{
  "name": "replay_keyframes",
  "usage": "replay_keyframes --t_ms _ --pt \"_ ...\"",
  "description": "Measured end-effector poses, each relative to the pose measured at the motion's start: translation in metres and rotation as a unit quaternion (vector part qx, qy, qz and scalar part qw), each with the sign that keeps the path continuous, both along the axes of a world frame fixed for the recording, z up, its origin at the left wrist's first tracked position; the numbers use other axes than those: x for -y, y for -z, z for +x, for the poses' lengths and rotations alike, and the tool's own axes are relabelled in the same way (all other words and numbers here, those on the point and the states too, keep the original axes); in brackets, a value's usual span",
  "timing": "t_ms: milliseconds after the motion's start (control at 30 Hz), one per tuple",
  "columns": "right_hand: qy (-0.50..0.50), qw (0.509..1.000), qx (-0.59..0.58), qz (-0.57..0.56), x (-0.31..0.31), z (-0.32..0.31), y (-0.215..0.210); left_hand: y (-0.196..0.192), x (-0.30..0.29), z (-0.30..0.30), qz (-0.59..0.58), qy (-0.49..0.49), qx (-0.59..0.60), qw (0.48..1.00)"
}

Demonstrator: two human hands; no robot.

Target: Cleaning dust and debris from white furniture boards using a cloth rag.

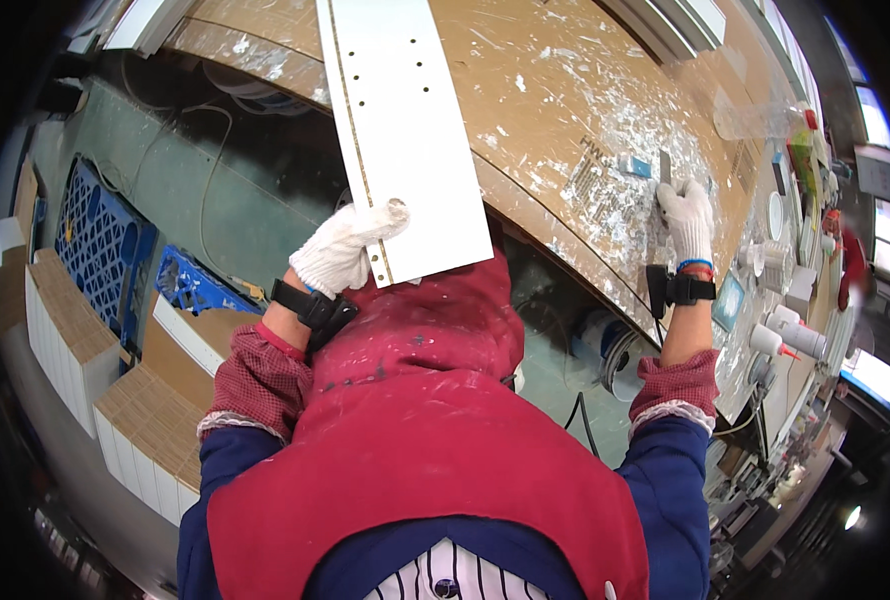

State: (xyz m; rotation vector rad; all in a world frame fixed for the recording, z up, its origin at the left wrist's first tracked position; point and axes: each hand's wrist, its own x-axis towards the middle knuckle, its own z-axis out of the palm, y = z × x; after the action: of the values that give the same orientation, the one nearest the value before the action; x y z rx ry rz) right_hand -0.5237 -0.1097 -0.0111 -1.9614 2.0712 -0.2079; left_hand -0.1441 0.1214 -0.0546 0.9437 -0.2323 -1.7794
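My left hand (337,248), in a white knit glove, grips the near left edge of a long white panel (415,150), thumb on top. The panel has several small dark holes and a raw brown edge along its left side. Its near end overhangs the table toward my red apron (415,330). My right hand (689,212), also gloved, is closed low over the table, around what looks like a putty knife. Only the flat grey blade (665,166) shows beyond the fingers; the handle is hidden. A small light-blue block (634,167) lies just left of the blade.
Cardboard smeared with white flecks covers the worktable (525,110). Along its right side are a clear bottle (755,122) with a red cap and white squeeze bottles (767,340). Blue plastic pallets (105,250) and stacked panels (145,420) stand at left. A bucket (620,360) sits under the table.
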Motion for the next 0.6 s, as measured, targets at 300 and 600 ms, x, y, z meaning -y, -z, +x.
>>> replay_keyframes --t_ms 300,600 --pt "-0.492 0.837 0.188 -0.148 -0.077 0.108 -0.037 -0.004 -0.006 0.000 0.019 0.078 -0.040 0.996" --pt "-0.645 0.752 0.099 -0.091 -0.079 0.189 -0.015 -0.008 -0.005 -0.004 0.013 0.046 -0.014 0.999"
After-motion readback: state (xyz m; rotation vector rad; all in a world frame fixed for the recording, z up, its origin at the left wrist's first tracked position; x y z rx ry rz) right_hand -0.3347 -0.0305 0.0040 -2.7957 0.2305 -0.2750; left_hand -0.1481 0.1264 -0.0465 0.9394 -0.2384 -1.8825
